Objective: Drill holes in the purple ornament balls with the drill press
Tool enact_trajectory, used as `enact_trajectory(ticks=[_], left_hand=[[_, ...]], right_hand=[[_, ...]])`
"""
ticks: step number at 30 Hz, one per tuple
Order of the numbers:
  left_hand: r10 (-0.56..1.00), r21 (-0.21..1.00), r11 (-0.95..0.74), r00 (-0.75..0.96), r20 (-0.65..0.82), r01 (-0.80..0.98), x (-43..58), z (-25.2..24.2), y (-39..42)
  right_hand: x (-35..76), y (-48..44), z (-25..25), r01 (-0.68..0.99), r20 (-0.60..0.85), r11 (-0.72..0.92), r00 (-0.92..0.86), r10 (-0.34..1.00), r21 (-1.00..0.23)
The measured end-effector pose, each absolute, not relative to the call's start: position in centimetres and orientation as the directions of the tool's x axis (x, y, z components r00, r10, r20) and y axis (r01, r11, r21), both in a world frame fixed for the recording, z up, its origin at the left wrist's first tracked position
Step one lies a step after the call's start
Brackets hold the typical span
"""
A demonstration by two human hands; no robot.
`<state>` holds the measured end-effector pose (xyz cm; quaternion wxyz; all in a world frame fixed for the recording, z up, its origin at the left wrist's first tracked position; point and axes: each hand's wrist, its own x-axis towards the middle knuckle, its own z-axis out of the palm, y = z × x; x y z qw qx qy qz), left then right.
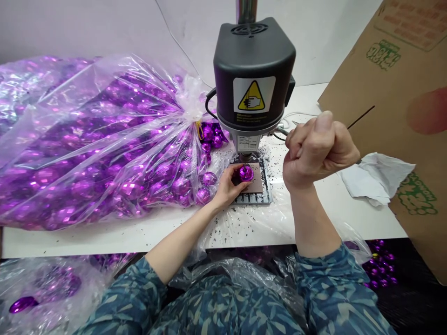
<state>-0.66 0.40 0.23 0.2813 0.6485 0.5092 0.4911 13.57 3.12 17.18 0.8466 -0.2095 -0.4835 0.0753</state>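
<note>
**One purple bauble under the bench drill**

Your left grip is closed around the purple bauble, its fingers curled over the side; the bauble sits at the centre of the frame on a tan pad, directly below the drill's chuck, though you cannot tell whether the two touch; the pad lies on a slotted metal base. Your right grip is raised right of centre, clenched in a tight fist on a thin dark rod, which points toward the upper right; it is well above the white desk. To the left of the drill, filling the left of the frame, lies a clear plastic bag of purple baubles, tied at the neck; a few loose baubles sit just beside it, near your left grip; black shavings are scattered over the desk and a plastic sheet; crumpled white paper lies right of your fist, against a cardboard sheet at the upper right; another bag of baubles sits at the lower left, below the desk.
</note>
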Motion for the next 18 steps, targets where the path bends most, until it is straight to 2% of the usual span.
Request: enact_trajectory(ticks=[6,14,18], left_hand=[[0.939,0.866,-0.319,0.001,0.345,0.386,-0.7,0.2,0.4],[0.928,0.872,-0.352,0.007,0.372,0.339,-0.7,0.2,0.5],[0.931,0.884,-0.346,0.003,0.364,0.315,-0.7,0.2,0.5]], right_hand=[[13.8,3.1,16.8,0.058,0.804,0.91,0.494,0.331,-0.411],[14.2,4.1,15.7,0.061,0.893,0.984,0.431,0.126,-0.168],[14.4,4.3,15.4,0.104,0.919,0.989,0.391,0.055,-0.104]])
